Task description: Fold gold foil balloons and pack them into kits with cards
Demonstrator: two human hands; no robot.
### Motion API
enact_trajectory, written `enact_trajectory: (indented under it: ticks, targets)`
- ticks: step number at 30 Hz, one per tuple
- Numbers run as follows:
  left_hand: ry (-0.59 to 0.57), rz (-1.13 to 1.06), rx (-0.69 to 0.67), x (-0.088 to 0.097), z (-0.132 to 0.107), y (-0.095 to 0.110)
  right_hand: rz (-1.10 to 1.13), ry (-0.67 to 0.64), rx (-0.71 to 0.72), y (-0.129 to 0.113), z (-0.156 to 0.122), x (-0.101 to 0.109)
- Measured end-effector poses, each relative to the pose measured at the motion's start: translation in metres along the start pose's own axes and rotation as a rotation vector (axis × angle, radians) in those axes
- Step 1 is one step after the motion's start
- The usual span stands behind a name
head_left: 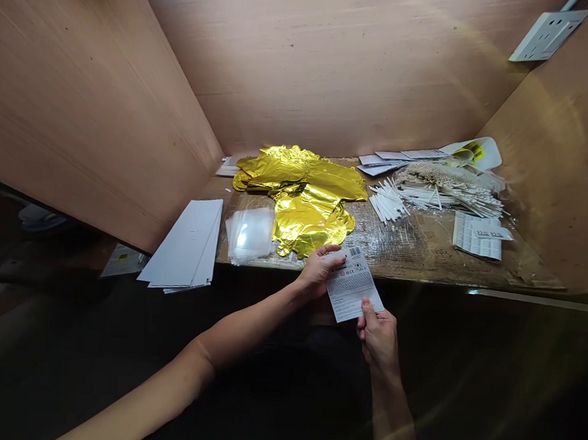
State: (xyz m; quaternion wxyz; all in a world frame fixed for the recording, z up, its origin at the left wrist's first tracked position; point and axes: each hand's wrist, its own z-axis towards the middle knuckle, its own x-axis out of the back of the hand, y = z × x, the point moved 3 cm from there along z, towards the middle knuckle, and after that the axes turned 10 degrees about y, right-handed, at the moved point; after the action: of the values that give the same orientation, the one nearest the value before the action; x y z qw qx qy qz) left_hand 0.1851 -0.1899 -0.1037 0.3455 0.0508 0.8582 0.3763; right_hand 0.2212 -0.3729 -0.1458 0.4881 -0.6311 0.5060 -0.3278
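Observation:
Both hands hold a white printed card (353,291) tilted in front of the table's front edge. Small text, symbols and a barcode cover the side that faces me. My left hand (318,271) pinches its upper left part, thumb on top. At the lower right corner, my right hand (379,335) grips it with the thumb on the face and the other fingers curled beneath. Just beyond the left hand lies a pile of shiny gold foil balloons (314,208), flat and overlapping. A stack of clear plastic bags (251,234) rests left of the foil.
White card sheets (185,246) overhang the front edge at left. White sticks (389,200) lie at right, with folded white sheets (382,162) behind. A stack of printed labels (472,241) sits near the right front. Wooden panels (333,70) enclose the table; a power strip (549,36) hangs upper right.

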Motion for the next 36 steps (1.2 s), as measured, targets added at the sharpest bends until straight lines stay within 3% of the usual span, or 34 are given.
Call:
enact_trajectory:
  ticks: [5,8,10,14,15,17,19,21,24,30,33,36]
  targets:
    - [-0.102,0.038,-0.079,-0.007,-0.018,-0.036,0.126,0.107,-0.007,-0.003,0.005,-0.017]
    - [-0.14,0.112,-0.101,-0.009,-0.019,-0.041,0.282,0.131,-0.059,-0.001,0.007,-0.025]
    - [-0.152,0.23,-0.207,-0.008,-0.014,-0.029,0.339,0.096,-0.104,0.003,0.01,-0.026]
    - [-0.064,0.678,-0.62,-0.001,0.0,0.011,0.306,-0.006,-0.121,0.014,0.026,-0.024]
    - [-0.104,0.782,-0.705,-0.001,0.003,0.018,0.289,-0.003,-0.097,0.016,0.031,-0.022]
    - [-0.313,0.934,-0.781,-0.003,0.01,0.025,0.261,0.02,-0.043,0.02,0.042,-0.021]
    - [-0.543,1.025,-0.782,-0.005,0.015,0.025,0.231,0.014,-0.013,0.025,0.049,-0.021]
    - [-0.643,1.076,-0.804,-0.004,0.019,0.023,0.199,-0.014,-0.003,0.029,0.051,-0.024]
    - [-0.642,1.065,-0.831,-0.004,0.024,0.019,0.147,-0.022,0.04,0.033,0.048,-0.028]
    - [-0.478,1.014,-0.753,-0.013,0.051,0.018,0.034,0.065,0.146,0.023,0.055,-0.019]
    - [-0.559,0.968,-0.704,-0.024,0.071,0.03,-0.082,0.126,0.276,-0.001,0.065,-0.013]
    - [-0.604,0.81,-0.54,-0.03,0.088,0.045,-0.363,-0.035,0.518,-0.034,0.074,-0.029]
